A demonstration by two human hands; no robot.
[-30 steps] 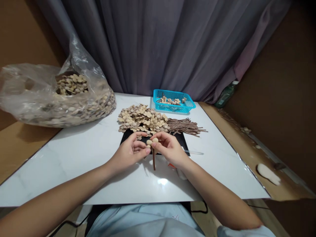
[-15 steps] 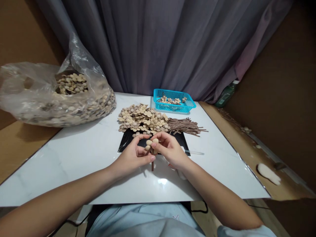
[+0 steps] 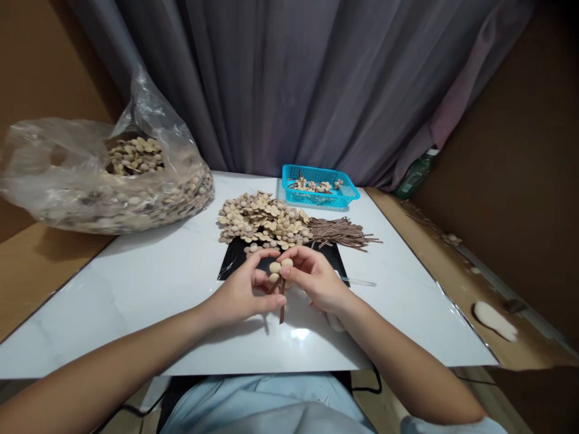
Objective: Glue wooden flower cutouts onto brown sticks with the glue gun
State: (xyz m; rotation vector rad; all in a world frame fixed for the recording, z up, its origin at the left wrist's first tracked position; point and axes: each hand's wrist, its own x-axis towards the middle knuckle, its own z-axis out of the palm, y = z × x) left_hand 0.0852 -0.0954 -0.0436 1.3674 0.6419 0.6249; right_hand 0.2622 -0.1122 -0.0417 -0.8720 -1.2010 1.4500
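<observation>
Over the front of the black sheet (image 3: 233, 259), both hands are at one small flower-shaped piece (image 3: 275, 267) with cream, rounded petals. Brown striped strips (image 3: 283, 307) hang down from it. My right hand (image 3: 312, 277) pinches the piece between thumb and fingertips. My left hand (image 3: 246, 288) is curled around its left side, fingers behind it and thumb below near the strips; part of its grip is hidden. Just beyond lies a heap of beige and greyish flower-shaped pieces (image 3: 262, 220), with a bundle of brown strips (image 3: 341, 232) to its right.
A blue perforated basket (image 3: 353, 194) holds several pieces with strips at the back. On the left, a clear plastic bag (image 3: 181, 199) bulges with more pieces. A clear thin stick (image 3: 362, 282) lies right of my hands. A green bottle (image 3: 416, 175) stands by the curtain (image 3: 271, 84).
The flower-shaped piece and its strips sit slightly lower in view, and the hanging strip shows a little longer. Both hands keep nearly the same hold.
</observation>
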